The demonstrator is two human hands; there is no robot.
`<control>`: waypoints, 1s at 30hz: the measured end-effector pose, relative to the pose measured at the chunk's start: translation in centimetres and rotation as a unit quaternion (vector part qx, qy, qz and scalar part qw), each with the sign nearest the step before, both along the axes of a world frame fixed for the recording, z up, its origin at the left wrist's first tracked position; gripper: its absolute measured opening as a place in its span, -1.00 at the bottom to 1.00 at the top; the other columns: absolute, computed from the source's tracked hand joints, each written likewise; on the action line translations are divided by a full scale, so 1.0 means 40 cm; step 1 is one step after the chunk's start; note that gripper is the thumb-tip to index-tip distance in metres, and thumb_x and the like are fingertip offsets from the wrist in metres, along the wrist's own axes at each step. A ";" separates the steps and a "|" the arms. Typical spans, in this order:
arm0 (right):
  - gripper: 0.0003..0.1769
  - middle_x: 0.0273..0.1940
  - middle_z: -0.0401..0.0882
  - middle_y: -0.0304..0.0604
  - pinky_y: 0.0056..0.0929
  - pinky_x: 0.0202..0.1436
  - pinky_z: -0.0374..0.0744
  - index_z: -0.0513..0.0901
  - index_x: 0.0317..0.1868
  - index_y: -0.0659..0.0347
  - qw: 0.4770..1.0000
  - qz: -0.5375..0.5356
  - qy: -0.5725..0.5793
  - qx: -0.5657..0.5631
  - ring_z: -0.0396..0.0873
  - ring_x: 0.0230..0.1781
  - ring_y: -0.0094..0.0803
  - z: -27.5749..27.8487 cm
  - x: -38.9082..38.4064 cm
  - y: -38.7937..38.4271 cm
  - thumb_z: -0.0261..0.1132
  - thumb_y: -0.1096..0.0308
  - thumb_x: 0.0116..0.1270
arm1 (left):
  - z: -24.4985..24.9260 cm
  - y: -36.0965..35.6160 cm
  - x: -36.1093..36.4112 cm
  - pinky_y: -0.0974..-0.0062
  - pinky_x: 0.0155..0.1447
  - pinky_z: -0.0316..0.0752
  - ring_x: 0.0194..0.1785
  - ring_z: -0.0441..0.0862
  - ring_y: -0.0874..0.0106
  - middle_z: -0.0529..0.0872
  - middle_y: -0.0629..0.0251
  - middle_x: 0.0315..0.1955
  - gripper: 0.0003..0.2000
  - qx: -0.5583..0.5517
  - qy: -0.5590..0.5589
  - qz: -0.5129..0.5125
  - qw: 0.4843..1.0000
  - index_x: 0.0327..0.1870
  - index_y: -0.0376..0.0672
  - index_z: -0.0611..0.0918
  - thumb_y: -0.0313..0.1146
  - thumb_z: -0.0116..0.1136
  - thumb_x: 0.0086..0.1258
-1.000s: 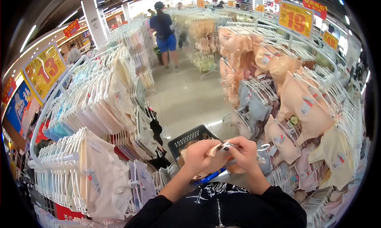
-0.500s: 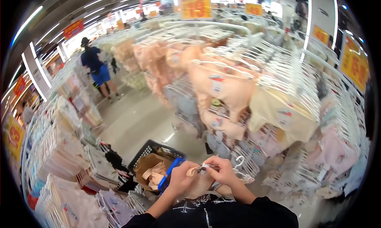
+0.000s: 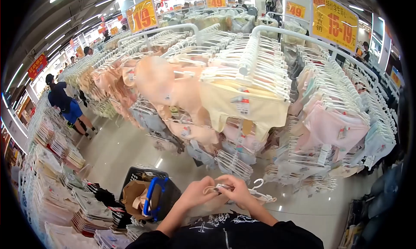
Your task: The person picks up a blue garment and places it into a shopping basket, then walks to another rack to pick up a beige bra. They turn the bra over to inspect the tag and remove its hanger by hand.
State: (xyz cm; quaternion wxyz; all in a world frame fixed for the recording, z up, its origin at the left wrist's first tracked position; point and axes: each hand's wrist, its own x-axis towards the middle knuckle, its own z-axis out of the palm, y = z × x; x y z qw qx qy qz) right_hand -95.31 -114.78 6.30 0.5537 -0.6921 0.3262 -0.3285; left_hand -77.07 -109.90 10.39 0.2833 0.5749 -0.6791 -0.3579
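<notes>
In front of my chest, my left hand (image 3: 198, 194) and my right hand (image 3: 236, 192) are closed and almost meet. Between their fingertips is a small dark and white piece with a thin pale strap; its details are too small to make out. A pale peach garment (image 3: 216, 203) hangs below the fingers, partly hidden by my hands. White hangers (image 3: 261, 196) stick out to the right, beside my right hand, with one hook pointing up. My left hand appears to pinch the garment's strap, while my right hand is around the hanger side.
A black shopping basket (image 3: 173, 192) with a blue handle (image 3: 151, 199) stands on the floor at left, holding a cardboard box (image 3: 131, 196) with peach garments. Racks of underwear on hangers, such as a yellow garment (image 3: 247, 106), curve ahead. A person (image 3: 65, 101) stands in the left aisle.
My view has turned right, so the racks, basket and person appear farther left. My hands stay together at the garment, with the strap loop now showing between the fingers.
</notes>
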 end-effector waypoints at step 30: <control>-0.42 0.25 0.30 -0.10 -0.28 0.36 0.18 0.22 0.29 0.29 0.937 -0.200 -0.265 0.110 0.26 0.28 -0.23 -0.032 -0.113 0.033 -0.05 0.06 0.42 | 0.009 0.029 0.365 0.67 -0.21 0.45 -0.32 0.56 0.60 0.60 0.43 -0.38 -0.87 -0.139 0.492 0.272 0.815 -0.16 -0.21 0.53 -0.48 0.11 0.30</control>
